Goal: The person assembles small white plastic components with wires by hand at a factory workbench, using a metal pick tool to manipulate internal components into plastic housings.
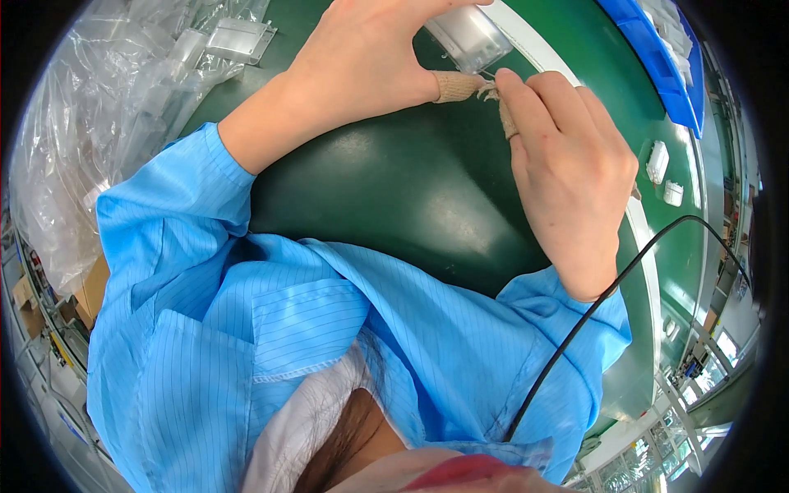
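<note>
My left hand point(362, 62) reaches to the top of the view, its thumb in a beige finger cover and its fingers partly cut off by the edge. It grips a silvery, translucent box-shaped part point(470, 41) with thin prongs along one side. My right hand point(571, 152) is closed in a pinch at the part's lower corner, close to the left thumb. A frayed beige finger cover point(506, 115) shows on its thumb. Something thin shows at the pinching fingertips, too small to name.
A clear plastic bag point(99, 123) lies at the left, with a similar silvery part point(238, 39) at its edge. Across a white strip at the right are a blue bin point(649, 53) of white pieces and two small white parts point(657, 162). A black cable point(608, 287) crosses my right sleeve.
</note>
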The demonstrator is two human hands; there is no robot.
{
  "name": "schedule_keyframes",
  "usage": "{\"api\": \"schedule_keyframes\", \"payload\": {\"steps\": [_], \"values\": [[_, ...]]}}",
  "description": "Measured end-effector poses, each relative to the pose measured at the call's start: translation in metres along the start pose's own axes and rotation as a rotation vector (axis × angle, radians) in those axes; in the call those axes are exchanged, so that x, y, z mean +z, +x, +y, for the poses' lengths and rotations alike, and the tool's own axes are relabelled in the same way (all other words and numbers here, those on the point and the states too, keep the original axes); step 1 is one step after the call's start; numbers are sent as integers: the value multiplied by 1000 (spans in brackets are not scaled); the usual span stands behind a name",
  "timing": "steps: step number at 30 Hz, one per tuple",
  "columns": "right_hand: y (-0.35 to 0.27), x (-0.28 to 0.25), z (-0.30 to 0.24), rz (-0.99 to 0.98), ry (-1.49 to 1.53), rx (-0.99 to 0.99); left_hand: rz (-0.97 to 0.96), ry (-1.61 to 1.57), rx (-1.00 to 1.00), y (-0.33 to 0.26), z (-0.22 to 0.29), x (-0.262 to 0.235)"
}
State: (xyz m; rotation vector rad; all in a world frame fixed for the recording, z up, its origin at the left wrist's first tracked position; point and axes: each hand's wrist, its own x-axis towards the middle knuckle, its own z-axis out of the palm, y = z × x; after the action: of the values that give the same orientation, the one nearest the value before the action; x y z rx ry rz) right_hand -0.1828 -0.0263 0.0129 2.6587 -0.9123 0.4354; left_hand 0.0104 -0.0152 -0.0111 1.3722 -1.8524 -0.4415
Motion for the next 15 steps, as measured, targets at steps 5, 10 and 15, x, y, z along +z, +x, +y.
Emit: {"api": "schedule_keyframes", "payload": {"steps": [5,10,15], "values": [[-3,0,3,17,-20,12,22,25,33,3,0,-1],[-2,4,5,14,122,17,-9,-24,-6,4,-4,0],[-2,2,-4,-11,136,10,18,21,-2,-1,-6,-4]]}}
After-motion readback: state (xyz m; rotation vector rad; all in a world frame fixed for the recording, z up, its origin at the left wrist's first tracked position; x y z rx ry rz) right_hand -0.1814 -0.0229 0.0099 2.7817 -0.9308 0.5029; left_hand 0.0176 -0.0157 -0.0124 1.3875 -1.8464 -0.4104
